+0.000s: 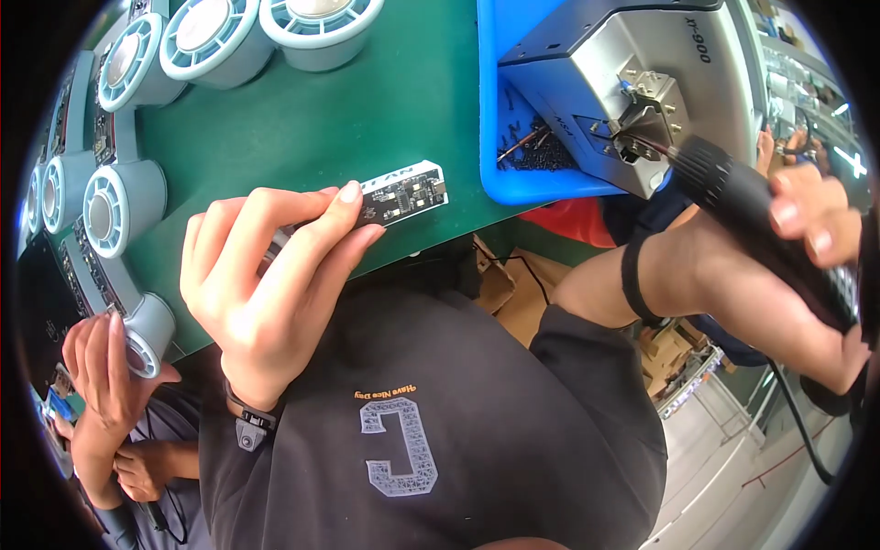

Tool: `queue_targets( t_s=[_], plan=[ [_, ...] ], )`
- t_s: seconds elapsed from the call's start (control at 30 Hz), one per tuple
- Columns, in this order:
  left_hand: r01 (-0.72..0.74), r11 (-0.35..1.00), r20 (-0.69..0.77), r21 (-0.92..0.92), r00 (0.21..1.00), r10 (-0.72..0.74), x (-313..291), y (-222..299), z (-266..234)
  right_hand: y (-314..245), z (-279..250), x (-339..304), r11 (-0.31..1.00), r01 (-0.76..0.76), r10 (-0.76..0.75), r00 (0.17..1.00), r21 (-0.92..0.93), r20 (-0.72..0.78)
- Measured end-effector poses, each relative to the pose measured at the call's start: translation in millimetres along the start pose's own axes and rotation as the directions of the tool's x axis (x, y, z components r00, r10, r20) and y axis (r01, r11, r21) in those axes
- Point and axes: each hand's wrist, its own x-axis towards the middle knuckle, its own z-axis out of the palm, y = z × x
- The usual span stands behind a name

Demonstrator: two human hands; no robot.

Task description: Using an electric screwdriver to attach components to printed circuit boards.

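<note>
My left hand [266,275] is closed in a pinch on a black circuit board [403,197] with a pale edge, held over the near edge of the green table. The fingers hide the board's other end. My right hand [807,211] is wrapped round a black electric screwdriver [733,188]. Its thin bit points left into the metal outlet of a grey screw feeder [568,82]. Whether the bit carries a screw is too small to tell.
A blue tray [492,170] under the feeder holds loose dark screws [541,151]. Several pale-blue handheld fans [206,37] lie along the green table's [302,128] far and left sides. At left, another person's hand [101,376] touches a fan [147,335].
</note>
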Motion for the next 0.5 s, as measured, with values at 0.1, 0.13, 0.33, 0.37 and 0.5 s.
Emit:
queue_targets(
  t_s=[0.1,0.13,0.33,0.37,0.5],
  plan=[
    [0.006,1.000,0.022,-0.001,1.000,-0.006,0,0,-2,-2,-2,2,0.996,-0.086,0.084,0.993,0.021,0.086],
    [0.016,1.000,0.033,0.001,0.999,-0.016,-1,0,-3,-1,-4,1,0.992,-0.120,0.115,0.986,0.031,0.121],
    [-0.016,0.996,-0.077,-0.091,0.997,0.009,-6,-13,-8,-10,-5,-15,0.919,-0.371,0.308,0.889,0.137,0.339],
    [-0.024,0.982,-0.137,-0.187,0.991,-0.002,-10,-18,-4,-25,11,-30,0.942,-0.286,0.230,0.932,0.178,0.281],
    [0.049,0.893,-0.251,-0.448,0.952,-0.177,-30,-28,17,-64,63,-75,0.954,-0.048,0.024,0.996,0.295,0.086]
  ],
)
